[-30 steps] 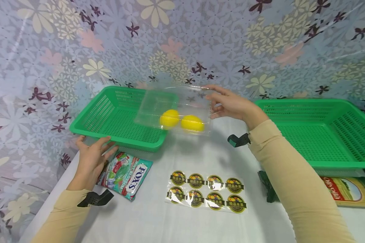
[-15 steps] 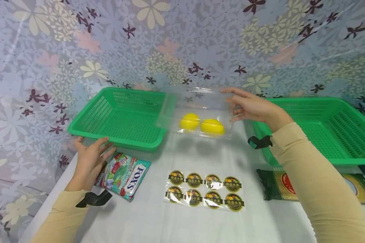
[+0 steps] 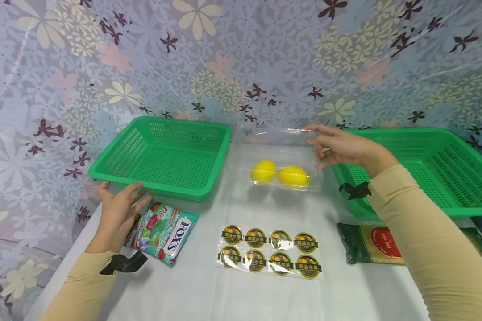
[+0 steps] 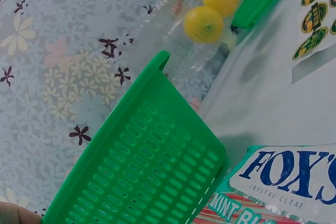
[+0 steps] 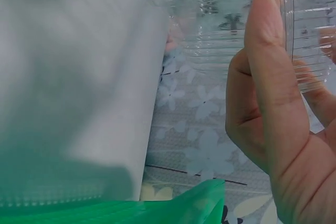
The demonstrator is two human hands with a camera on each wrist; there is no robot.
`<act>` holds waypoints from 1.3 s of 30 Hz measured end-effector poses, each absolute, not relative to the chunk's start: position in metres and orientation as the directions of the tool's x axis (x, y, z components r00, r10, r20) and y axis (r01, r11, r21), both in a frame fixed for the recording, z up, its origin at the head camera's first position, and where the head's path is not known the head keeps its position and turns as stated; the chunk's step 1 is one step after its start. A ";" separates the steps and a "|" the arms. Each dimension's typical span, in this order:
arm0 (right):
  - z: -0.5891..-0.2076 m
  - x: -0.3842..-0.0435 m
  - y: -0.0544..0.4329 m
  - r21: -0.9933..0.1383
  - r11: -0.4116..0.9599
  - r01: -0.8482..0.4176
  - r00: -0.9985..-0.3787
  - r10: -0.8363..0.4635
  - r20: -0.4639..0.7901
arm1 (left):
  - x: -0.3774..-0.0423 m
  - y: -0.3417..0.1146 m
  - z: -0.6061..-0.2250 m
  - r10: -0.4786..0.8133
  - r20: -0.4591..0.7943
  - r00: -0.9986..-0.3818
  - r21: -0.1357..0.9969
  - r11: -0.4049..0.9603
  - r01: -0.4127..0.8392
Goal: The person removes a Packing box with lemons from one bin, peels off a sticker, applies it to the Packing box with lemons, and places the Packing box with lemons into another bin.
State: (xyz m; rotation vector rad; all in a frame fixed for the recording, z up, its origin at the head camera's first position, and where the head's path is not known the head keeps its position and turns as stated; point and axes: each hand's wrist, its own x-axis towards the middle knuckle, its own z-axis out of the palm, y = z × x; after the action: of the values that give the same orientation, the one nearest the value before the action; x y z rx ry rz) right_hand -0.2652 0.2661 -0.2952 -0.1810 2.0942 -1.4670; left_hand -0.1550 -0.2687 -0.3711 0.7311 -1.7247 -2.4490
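My right hand (image 3: 343, 147) grips the right end of a clear plastic box (image 3: 277, 154). Two lemons, one on the left (image 3: 263, 170) and one on the right (image 3: 293, 176), lie inside near its front side. Shadows fall on the white tablecloth below the box, between two green baskets. In the right wrist view, the thumb (image 5: 273, 61) presses the ribbed plastic while other fingers lie behind it. My left hand (image 3: 116, 211) has its fingers spread, with fingertips at the near rim of the left green basket (image 3: 209, 189). A fingertip (image 4: 18, 214) meets that rim in the left wrist view.
A Fox's candy bag (image 3: 166, 232) lies in front of the left basket. A sheet of round stickers (image 3: 269, 252) rests mid-table. The right green basket (image 3: 409, 209) stands behind a spaghetti packet (image 3: 369, 243), partly covered by my right sleeve. A flowered curtain (image 3: 241, 53) hangs behind.
My right hand has carried the box with the lemons rightward and lower, away from over the left basket into the gap between the baskets. The left hand stays at its rim.
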 end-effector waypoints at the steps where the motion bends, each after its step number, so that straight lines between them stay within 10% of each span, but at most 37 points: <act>1: -0.296 -0.265 0.267 -0.895 0.393 0.212 -0.826 -0.417 -0.379 | -0.155 -0.269 -0.371 -0.316 -0.342 -0.885 0.903 -0.370 -0.217; 39: -0.332 -0.282 0.249 -0.791 0.512 0.335 -0.701 -0.426 -0.572 | -0.155 -0.270 -0.373 -0.312 -0.355 -0.881 0.893 -0.393 -0.220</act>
State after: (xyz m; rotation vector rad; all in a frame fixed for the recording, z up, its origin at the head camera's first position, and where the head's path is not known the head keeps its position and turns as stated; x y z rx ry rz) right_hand -0.2816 0.2494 -0.3319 -0.0750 1.9845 -1.2555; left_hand -0.1555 -0.2699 -0.3731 0.7464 -1.6969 -2.4644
